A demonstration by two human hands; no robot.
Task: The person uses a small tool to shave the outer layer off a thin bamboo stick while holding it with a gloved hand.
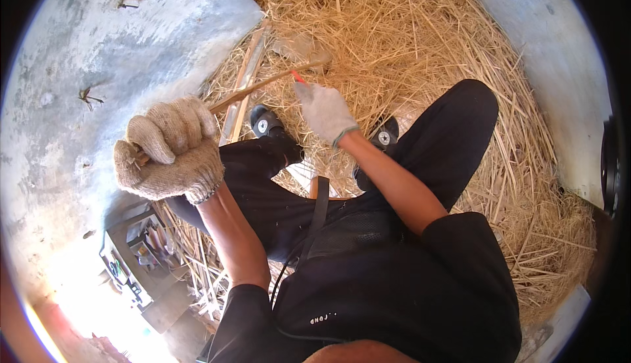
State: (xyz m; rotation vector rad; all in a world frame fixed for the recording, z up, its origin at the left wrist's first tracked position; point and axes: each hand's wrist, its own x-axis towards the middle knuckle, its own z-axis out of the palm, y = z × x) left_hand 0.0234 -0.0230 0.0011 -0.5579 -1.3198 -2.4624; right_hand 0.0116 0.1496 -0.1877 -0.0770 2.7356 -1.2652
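Note:
My left hand (172, 146), in a knitted beige glove, is raised at the left and closed in a fist around a thin wooden strip (253, 89). One short end of the strip pokes out below the fingers; the long part slants up and to the right. My right hand (327, 111), in a pale glove with a green cuff, is closed beside the strip's far part. A slim red-tipped tool (297, 76) sticks out of its grip, close to the strip or touching it. The rest of the tool is hidden in the glove, so its kind does not show.
Straw-like shavings (394, 27) cover the floor ahead and to the right. Flat wooden slats (242, 87) lie by my shoe (266, 121). A worn wall (98, 47) stands close on the left, another wall (559, 54) on the right. A cluttered wooden box (148, 251) sits at lower left.

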